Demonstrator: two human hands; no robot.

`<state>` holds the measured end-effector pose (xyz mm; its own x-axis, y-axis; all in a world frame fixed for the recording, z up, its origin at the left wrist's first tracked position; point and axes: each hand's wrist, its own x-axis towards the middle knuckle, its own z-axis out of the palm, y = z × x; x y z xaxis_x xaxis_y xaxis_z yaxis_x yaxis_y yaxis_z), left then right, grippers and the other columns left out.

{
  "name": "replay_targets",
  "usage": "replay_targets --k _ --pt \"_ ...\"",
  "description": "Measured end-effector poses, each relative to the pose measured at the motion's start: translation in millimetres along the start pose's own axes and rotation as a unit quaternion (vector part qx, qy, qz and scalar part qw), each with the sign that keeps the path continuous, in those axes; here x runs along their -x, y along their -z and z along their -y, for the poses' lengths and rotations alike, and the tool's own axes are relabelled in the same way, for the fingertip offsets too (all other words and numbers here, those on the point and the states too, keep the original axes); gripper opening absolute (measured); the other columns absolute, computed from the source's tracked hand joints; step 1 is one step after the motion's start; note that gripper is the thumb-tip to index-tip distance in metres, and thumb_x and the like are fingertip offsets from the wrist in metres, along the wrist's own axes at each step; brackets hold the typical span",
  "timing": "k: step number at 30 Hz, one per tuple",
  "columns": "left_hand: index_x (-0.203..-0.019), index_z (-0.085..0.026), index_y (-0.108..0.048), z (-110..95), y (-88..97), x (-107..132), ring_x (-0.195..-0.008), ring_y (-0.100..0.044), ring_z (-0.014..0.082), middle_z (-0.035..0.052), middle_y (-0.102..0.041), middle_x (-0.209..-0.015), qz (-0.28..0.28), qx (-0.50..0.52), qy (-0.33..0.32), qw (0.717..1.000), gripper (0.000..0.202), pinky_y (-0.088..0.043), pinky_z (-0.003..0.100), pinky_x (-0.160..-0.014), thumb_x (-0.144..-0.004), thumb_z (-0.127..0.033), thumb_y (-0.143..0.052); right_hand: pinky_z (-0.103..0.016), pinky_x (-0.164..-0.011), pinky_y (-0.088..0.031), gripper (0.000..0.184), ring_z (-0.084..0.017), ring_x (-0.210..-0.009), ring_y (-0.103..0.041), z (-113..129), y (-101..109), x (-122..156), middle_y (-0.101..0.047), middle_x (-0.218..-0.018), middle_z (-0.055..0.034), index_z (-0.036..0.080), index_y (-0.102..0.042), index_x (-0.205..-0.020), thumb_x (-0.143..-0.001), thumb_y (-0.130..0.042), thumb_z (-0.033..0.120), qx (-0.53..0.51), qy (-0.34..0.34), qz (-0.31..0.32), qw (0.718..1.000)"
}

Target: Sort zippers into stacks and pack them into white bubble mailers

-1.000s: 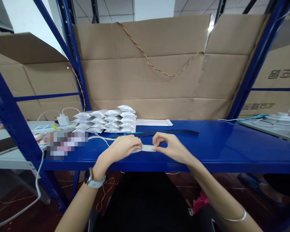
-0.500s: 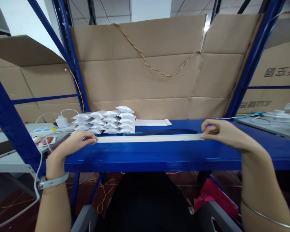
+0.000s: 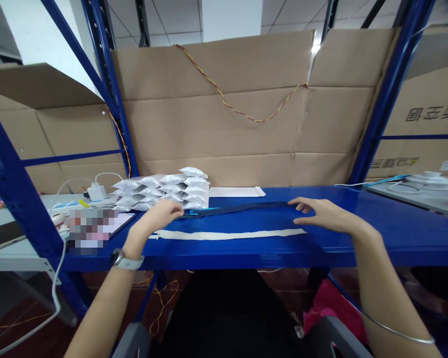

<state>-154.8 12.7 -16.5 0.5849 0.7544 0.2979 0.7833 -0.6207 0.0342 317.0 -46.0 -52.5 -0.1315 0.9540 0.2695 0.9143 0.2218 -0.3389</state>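
A long white strip (image 3: 227, 235) lies flat on the blue tabletop, parallel to its front edge, with no hand on it. Behind it runs a narrow dark blue strip (image 3: 242, 208), with some lighter blue near its left end. The fingers of my left hand (image 3: 159, 215) are closed at that left end; the fingertips partly hide what they pinch. My right hand (image 3: 324, 215) hovers by the strip's right end, thumb and fingers apart, the index fingertip close to the strip or touching it.
Stacked silvery-white packets (image 3: 164, 189) stand at the back left, beside a flat white piece (image 3: 237, 191). A phone with a lit screen (image 3: 122, 222) lies by my left wrist. Blue posts (image 3: 383, 99) frame the bench, and cardboard (image 3: 216, 129) backs it.
Both hands have let go of the white strip, which now lies nearer the front edge. They have moved inward to the ends of the dark blue strip. The lit phone is now uncovered.
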Motion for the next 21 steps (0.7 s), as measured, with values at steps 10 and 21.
replay_targets --k 10,21 --pt "-0.063 -0.013 -0.064 -18.8 -33.8 -77.2 -0.064 -0.057 0.0173 0.0071 -0.063 -0.064 0.019 -0.080 -0.021 0.996 0.013 -0.041 0.027 -0.064 -0.067 -0.005 -0.055 -0.037 -0.081 -0.049 0.057 -0.026 -0.094 -0.063 13.7 3.0 4.2 -0.066 -0.100 -0.0083 0.024 -0.055 -0.124 -0.074 -0.060 0.051 0.006 0.010 0.000 1.000" --pt "-0.065 -0.013 -0.061 -17.6 -45.5 -77.0 -0.067 -0.059 0.0185 0.0086 -0.062 -0.069 0.026 -0.104 -0.028 0.994 0.013 -0.041 0.028 -0.063 -0.074 -0.009 -0.052 -0.038 -0.086 -0.047 0.056 -0.028 -0.102 -0.060 16.0 5.2 4.6 -0.064 -0.108 -0.0092 0.024 -0.055 -0.123 -0.073 -0.061 0.050 0.012 0.017 -0.010 1.000"
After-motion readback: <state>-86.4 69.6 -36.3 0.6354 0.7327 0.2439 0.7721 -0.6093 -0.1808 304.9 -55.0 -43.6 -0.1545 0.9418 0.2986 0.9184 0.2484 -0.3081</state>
